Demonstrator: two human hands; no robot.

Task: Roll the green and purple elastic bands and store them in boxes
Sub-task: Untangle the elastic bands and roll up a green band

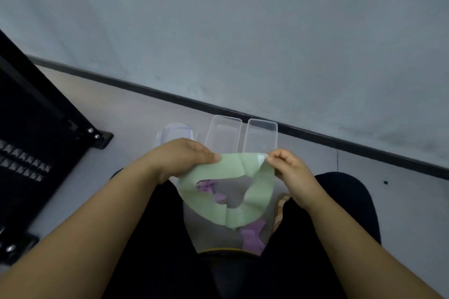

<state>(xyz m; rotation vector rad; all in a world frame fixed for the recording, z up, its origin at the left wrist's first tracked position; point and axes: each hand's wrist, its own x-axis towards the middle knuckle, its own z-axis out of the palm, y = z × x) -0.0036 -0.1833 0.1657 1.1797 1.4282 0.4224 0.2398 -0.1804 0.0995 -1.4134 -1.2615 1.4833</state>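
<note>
"Holding what, those two hands?"

"The green band [230,167]. The left hand [184,158] pinched its upper left edge between thumb and curled fingers. The right hand [289,170] pinched the upper right edge with thumb and fingertips. Both were clamped on it."

"And the band itself?"

"It hung as a wide, floppy loop between the hands, unrolled, raised above the person's lap in dark trousers [158,238]."

"Where were the purple ones?"

"The purple bands [251,238] lay crumpled in a clear container [213,233] between the legs, straight beneath the green loop. Some purple showed through the loop's opening, more below its lower edge. Whether the container was a bag or a tub, I could not tell."

"The boxes?"

"Two stood side by side on the pale floor [136,114], just beyond the hands: the left box [224,133] and the right box [262,136]. Both were clear, with their tops off, and almost touched each other. A clear lid [176,132] with bluish trim lay left of them, partly hidden behind the left hand."

"Anything else?"

"A black metal rack [31,128] stood at the left, its foot on the floor. A dark skirting strip [194,102] ran along the foot of a grey wall [243,31] behind the boxes."
</note>
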